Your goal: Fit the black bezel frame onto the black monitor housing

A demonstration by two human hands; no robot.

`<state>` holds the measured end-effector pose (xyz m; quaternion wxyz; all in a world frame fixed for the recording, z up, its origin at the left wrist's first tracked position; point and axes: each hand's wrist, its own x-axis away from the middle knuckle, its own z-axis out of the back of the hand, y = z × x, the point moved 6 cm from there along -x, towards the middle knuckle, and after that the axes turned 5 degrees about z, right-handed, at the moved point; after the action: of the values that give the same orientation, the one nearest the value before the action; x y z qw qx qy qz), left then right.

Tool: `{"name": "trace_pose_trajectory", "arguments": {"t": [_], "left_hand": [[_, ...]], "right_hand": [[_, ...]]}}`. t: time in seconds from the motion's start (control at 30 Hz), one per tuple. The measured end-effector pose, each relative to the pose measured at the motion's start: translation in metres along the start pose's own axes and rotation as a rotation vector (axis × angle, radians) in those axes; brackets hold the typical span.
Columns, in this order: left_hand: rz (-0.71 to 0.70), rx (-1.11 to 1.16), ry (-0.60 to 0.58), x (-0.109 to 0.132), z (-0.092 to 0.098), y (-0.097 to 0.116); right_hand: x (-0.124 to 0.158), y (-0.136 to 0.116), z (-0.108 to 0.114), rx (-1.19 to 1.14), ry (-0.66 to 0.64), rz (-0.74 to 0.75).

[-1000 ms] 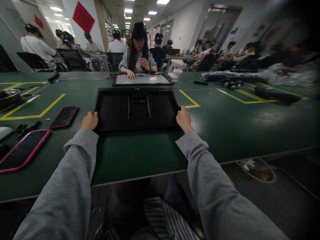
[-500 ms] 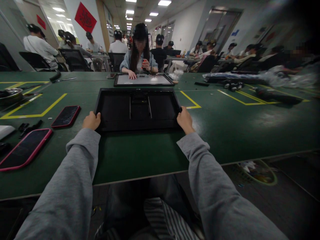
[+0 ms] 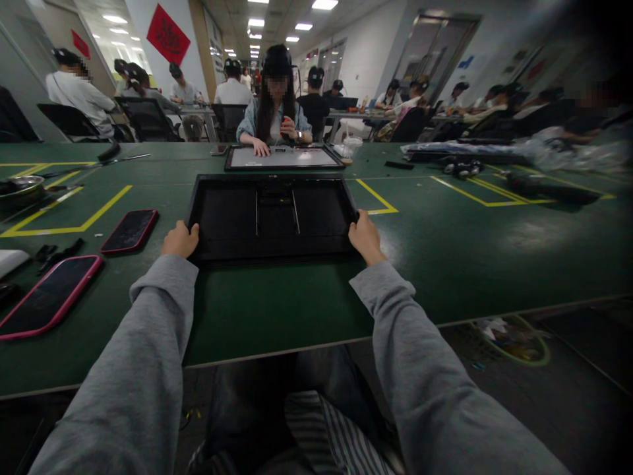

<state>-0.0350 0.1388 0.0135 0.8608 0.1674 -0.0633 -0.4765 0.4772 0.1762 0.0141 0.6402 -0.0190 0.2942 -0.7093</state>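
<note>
A black rectangular frame-like panel point(image 3: 225, 214) lies on the green table point(image 3: 277, 303), with two thin metal strips and a recess at its middle. My left hand point(image 3: 180, 239) grips its left edge, fingers wrapped round it. At the opposite edge, my right hand point(image 3: 366, 236) holds the panel in the same way, with the thumb near the side rim. Parts of the fingers of both hands are hidden behind the edges.
Two red-edged phones point(image 3: 129, 231) point(image 3: 52, 293) lie at the left, beside black straps point(image 3: 62, 254). Across the table a person handles a grey panel point(image 3: 287, 158). A plastic cup point(image 3: 351, 149) stands near it. Plastic-wrapped items point(image 3: 465, 153) lie at the far right.
</note>
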Motion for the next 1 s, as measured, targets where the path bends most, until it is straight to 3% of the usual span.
{"name": "trace_pose_trajectory", "arguments": {"t": [1.0], "left_hand": [[-0.012, -0.111, 0.003, 0.0038, 0.0011, 0.0023]], "right_hand": [[-0.0021, -0.0002, -0.0045, 0.049, -0.033, 0.037]]}}
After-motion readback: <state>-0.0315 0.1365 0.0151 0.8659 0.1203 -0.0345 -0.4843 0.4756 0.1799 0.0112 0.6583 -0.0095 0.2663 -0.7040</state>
